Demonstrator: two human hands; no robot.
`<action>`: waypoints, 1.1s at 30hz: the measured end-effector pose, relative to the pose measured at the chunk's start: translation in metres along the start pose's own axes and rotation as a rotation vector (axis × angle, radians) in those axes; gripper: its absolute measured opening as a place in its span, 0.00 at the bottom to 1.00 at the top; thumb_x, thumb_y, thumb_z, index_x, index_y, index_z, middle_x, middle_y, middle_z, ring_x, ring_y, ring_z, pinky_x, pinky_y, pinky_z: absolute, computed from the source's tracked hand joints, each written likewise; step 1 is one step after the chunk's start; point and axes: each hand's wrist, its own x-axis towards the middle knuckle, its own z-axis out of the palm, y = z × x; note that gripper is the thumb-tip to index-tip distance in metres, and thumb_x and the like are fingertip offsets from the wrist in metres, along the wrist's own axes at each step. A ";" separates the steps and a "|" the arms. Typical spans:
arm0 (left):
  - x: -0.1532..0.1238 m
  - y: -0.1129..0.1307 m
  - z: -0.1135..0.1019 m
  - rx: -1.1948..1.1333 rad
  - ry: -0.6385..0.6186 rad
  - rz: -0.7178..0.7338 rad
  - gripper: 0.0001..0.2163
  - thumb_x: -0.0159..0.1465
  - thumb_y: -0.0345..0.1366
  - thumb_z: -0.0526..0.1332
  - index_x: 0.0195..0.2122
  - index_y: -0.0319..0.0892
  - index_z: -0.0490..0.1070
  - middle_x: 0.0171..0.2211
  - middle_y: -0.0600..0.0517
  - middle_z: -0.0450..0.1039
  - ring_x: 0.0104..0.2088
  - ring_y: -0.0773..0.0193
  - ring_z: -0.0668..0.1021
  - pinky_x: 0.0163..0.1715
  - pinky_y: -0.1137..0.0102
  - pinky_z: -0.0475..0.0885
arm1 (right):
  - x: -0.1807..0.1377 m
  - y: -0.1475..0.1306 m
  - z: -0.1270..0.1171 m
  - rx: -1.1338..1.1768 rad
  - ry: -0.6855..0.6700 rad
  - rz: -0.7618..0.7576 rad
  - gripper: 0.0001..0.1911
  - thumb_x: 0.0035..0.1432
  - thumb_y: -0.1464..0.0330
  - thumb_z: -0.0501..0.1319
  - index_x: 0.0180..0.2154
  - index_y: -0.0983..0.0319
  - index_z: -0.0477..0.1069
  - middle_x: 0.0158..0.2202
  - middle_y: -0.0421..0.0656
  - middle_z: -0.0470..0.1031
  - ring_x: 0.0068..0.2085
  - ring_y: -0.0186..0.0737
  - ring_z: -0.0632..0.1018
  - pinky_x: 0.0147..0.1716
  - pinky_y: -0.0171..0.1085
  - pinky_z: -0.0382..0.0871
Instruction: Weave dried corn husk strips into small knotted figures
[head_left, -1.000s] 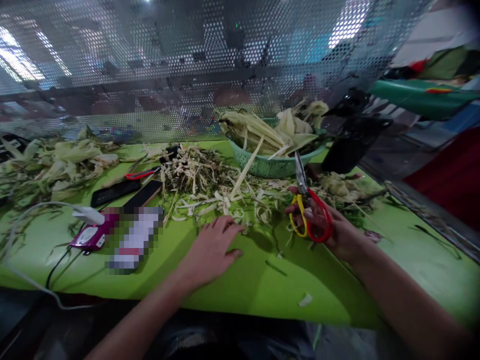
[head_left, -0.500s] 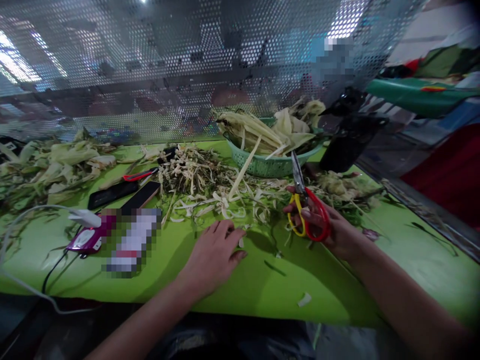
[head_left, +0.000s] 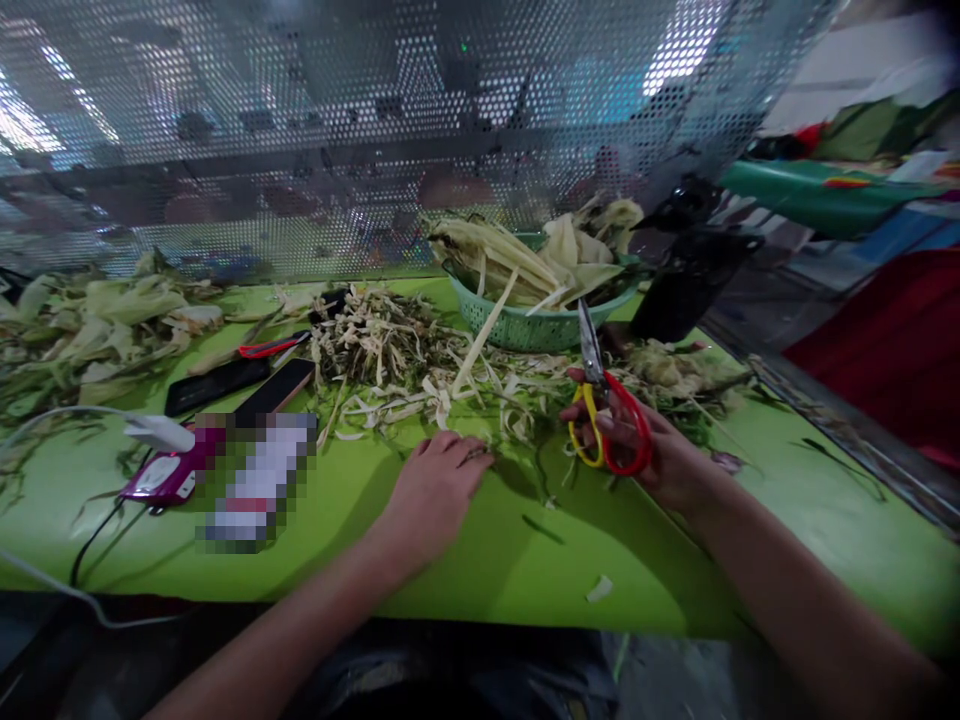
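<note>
My right hand (head_left: 664, 455) grips scissors (head_left: 626, 425) with one red and one yellow handle loop. Their blades point up and away, in front of the green basket (head_left: 517, 325). Palm down over the green table, my left hand (head_left: 435, 490) has its fingers drawn together and its thumb tucked out of sight. Whatever lies under those fingertips is too small or hidden to make out. Just beyond them are pale cut strips (head_left: 435, 400) and a heap of short husk-like trimmings (head_left: 375, 340). Dry corn husks (head_left: 495, 260) fill the basket.
Left of the hands lie phones (head_left: 274, 390), a purple power strip (head_left: 161, 475) with a white plug and cable, and a red-handled cutter (head_left: 274, 345). More husks (head_left: 112, 320) cover the far left. A black spray bottle (head_left: 667, 280) stands right of the basket, before a perforated metal panel (head_left: 337, 150).
My left thumb, spread apart before, has tucked in beneath the fingers, which have closed together. My right hand keeps the scissors nearly where they were. The whole view has shifted slightly.
</note>
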 end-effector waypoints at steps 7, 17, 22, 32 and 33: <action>-0.021 0.006 -0.011 -0.113 -0.041 0.024 0.19 0.64 0.32 0.54 0.56 0.48 0.62 0.55 0.49 0.65 0.53 0.58 0.68 0.52 0.59 0.65 | 0.002 0.000 0.001 0.009 -0.019 -0.002 0.29 0.52 0.65 0.66 0.56 0.51 0.64 0.40 0.41 0.75 0.30 0.31 0.72 0.30 0.27 0.70; -0.020 0.013 0.000 -0.149 -0.103 0.111 0.20 0.66 0.40 0.53 0.58 0.44 0.61 0.59 0.50 0.63 0.59 0.58 0.63 0.60 0.60 0.58 | 0.001 0.000 0.001 -0.001 -0.012 0.004 0.30 0.52 0.65 0.66 0.56 0.51 0.63 0.41 0.41 0.75 0.30 0.30 0.73 0.31 0.27 0.71; -0.021 0.014 -0.006 -0.184 -0.077 0.089 0.19 0.67 0.42 0.50 0.57 0.43 0.62 0.59 0.47 0.62 0.58 0.59 0.64 0.57 0.61 0.62 | 0.002 0.001 0.000 0.004 -0.011 -0.002 0.30 0.52 0.65 0.66 0.57 0.52 0.63 0.40 0.41 0.74 0.30 0.30 0.73 0.30 0.27 0.71; -0.017 0.012 0.006 -0.108 -0.168 0.137 0.25 0.66 0.44 0.51 0.62 0.40 0.54 0.63 0.47 0.56 0.62 0.57 0.59 0.62 0.59 0.53 | 0.001 0.001 -0.001 0.030 -0.017 0.007 0.30 0.52 0.66 0.66 0.56 0.53 0.63 0.40 0.41 0.75 0.31 0.30 0.73 0.32 0.27 0.71; -0.023 0.013 0.004 -0.123 -0.179 0.144 0.24 0.66 0.42 0.51 0.62 0.41 0.55 0.63 0.48 0.57 0.62 0.58 0.60 0.62 0.61 0.54 | 0.001 0.001 -0.001 0.034 -0.018 0.007 0.30 0.52 0.66 0.66 0.56 0.53 0.63 0.40 0.41 0.75 0.31 0.30 0.73 0.31 0.27 0.71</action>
